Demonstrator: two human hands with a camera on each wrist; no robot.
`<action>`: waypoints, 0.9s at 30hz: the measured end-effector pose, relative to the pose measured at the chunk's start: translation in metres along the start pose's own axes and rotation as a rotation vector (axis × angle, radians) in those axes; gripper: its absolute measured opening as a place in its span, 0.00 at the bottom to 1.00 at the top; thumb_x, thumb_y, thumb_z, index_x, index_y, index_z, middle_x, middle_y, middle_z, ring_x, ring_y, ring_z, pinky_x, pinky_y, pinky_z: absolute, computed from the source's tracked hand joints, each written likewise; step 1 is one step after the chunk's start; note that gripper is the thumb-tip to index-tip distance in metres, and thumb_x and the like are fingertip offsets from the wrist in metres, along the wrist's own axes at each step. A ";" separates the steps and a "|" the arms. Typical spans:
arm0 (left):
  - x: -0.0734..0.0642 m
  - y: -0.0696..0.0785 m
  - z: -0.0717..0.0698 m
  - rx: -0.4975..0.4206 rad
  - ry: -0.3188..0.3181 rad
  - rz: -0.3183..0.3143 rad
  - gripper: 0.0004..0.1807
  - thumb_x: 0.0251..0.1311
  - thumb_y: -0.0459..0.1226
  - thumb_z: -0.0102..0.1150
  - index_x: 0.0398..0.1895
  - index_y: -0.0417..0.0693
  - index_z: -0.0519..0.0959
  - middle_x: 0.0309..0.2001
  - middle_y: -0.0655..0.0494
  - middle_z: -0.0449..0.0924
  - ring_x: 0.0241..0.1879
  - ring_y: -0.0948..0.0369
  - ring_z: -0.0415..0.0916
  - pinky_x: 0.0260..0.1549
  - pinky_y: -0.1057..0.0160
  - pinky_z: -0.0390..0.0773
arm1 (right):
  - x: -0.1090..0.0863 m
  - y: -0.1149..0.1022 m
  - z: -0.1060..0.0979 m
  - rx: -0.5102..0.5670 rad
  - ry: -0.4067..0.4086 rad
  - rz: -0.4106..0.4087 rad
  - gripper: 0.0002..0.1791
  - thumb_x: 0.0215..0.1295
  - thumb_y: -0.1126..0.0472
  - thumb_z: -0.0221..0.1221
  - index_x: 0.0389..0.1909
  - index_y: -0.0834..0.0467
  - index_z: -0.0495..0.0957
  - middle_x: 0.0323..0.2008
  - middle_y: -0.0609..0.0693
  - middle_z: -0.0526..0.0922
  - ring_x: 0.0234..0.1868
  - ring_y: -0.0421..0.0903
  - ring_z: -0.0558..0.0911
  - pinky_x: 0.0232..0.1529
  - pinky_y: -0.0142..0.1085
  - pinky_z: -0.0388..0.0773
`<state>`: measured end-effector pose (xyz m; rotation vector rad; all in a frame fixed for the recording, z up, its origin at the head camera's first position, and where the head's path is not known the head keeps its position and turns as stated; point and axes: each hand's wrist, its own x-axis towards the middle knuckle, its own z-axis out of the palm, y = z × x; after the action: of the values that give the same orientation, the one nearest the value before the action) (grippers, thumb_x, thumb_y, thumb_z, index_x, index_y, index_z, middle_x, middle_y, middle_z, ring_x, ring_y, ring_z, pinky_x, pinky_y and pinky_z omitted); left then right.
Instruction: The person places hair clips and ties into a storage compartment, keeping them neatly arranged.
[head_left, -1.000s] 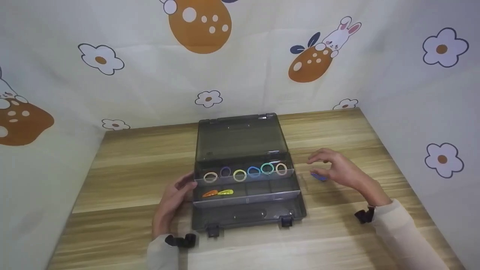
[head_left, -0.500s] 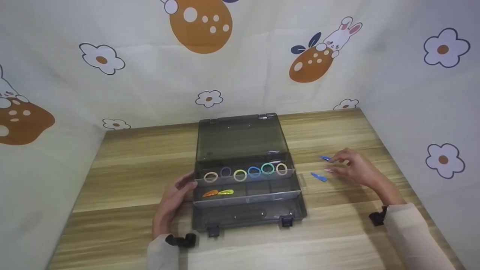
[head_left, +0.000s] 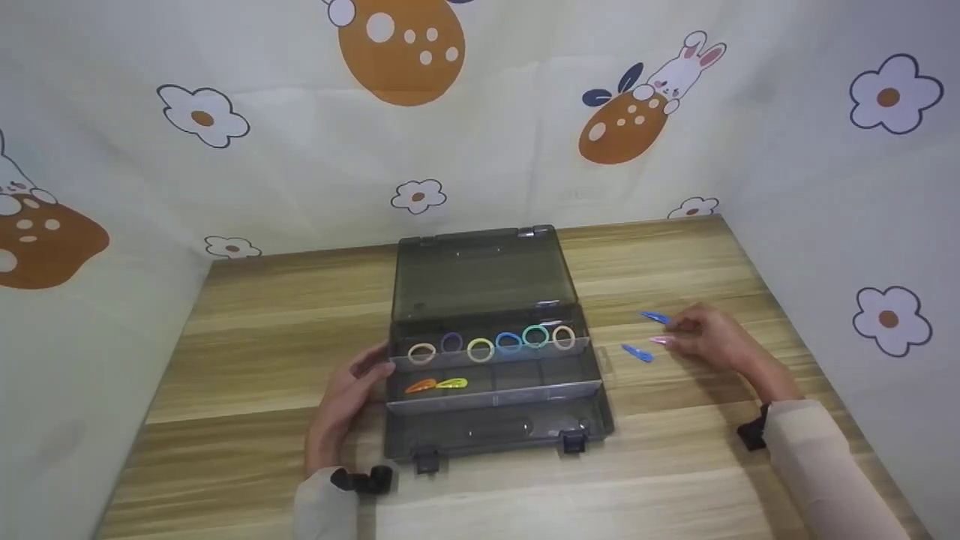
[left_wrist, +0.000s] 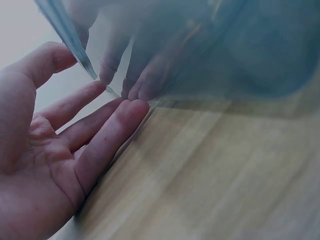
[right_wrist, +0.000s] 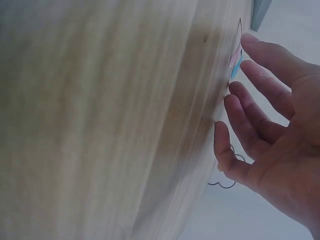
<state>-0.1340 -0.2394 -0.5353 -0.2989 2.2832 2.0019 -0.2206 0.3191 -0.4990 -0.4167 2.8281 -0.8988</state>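
My left hand (head_left: 351, 397) rests against the left side of a dark see-through plastic case (head_left: 499, 425). In the left wrist view its fingers (left_wrist: 112, 132) are stretched out, tips at the case's wall. On the table to the right, my right hand (head_left: 716, 337) has its fingertips by a pink snap hair clip (head_left: 661, 340). A gap shows between thumb and forefinger in the right wrist view. Two blue snap hair clips lie nearby, one (head_left: 655, 318) beyond the pink clip and one (head_left: 637, 352) nearer the case. An orange clip (head_left: 421, 386) and a yellow clip (head_left: 452, 383) lie in the middle row.
Several coloured hair ties, such as a yellow one (head_left: 480, 349), lean along the back row of the case. Its lid (head_left: 484, 274) lies folded back toward the patterned cloth wall (head_left: 300, 172). Two latches stick out at the front, one (head_left: 426, 460) on the left.
My right hand has drawn back to the right from the near blue clip, bringing the far blue clip and the pink clip into sight. The left hand and the case stay put.
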 end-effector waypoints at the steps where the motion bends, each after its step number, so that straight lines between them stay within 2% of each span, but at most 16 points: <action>1: 0.000 0.000 0.000 0.003 0.001 0.004 0.27 0.65 0.36 0.64 0.67 0.40 0.73 0.68 0.42 0.74 0.71 0.51 0.67 0.74 0.54 0.61 | 0.001 0.000 0.000 -0.012 0.006 -0.012 0.13 0.59 0.57 0.71 0.41 0.61 0.86 0.43 0.58 0.84 0.48 0.54 0.80 0.51 0.45 0.77; 4: 0.000 0.001 0.000 0.016 0.000 0.016 0.28 0.65 0.36 0.63 0.67 0.40 0.73 0.68 0.43 0.74 0.72 0.52 0.67 0.74 0.55 0.60 | 0.003 0.000 0.001 -0.041 0.029 -0.060 0.09 0.58 0.59 0.71 0.36 0.59 0.87 0.38 0.55 0.85 0.44 0.50 0.78 0.46 0.39 0.76; 8: -0.001 0.002 0.000 0.015 0.000 0.012 0.28 0.65 0.37 0.64 0.68 0.41 0.73 0.68 0.43 0.74 0.71 0.51 0.67 0.74 0.55 0.60 | 0.006 0.001 0.003 -0.051 0.043 -0.092 0.04 0.57 0.63 0.71 0.32 0.58 0.87 0.35 0.54 0.85 0.42 0.47 0.77 0.44 0.36 0.75; 17: -0.001 0.001 0.001 0.016 0.004 0.009 0.28 0.65 0.38 0.64 0.67 0.42 0.73 0.68 0.43 0.74 0.71 0.50 0.67 0.74 0.51 0.60 | 0.010 0.003 0.003 -0.059 0.001 -0.048 0.04 0.56 0.62 0.72 0.30 0.57 0.86 0.39 0.56 0.83 0.44 0.50 0.79 0.46 0.41 0.77; 23: -0.001 0.002 0.001 0.001 -0.007 0.013 0.28 0.65 0.37 0.64 0.67 0.41 0.73 0.68 0.42 0.74 0.70 0.50 0.68 0.74 0.52 0.61 | 0.010 -0.005 -0.001 -0.025 -0.011 -0.011 0.05 0.56 0.60 0.72 0.31 0.56 0.86 0.41 0.56 0.85 0.44 0.51 0.81 0.46 0.39 0.77; 27: -0.002 0.002 0.000 -0.006 -0.015 0.007 0.29 0.65 0.37 0.64 0.68 0.41 0.72 0.68 0.42 0.73 0.71 0.50 0.67 0.75 0.52 0.60 | 0.010 -0.020 -0.005 -0.027 -0.017 0.018 0.08 0.60 0.56 0.69 0.35 0.56 0.85 0.46 0.58 0.84 0.48 0.56 0.82 0.48 0.49 0.80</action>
<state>-0.1327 -0.2387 -0.5326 -0.2753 2.2728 2.0076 -0.2271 0.3032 -0.4836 -0.3992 2.8266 -0.8498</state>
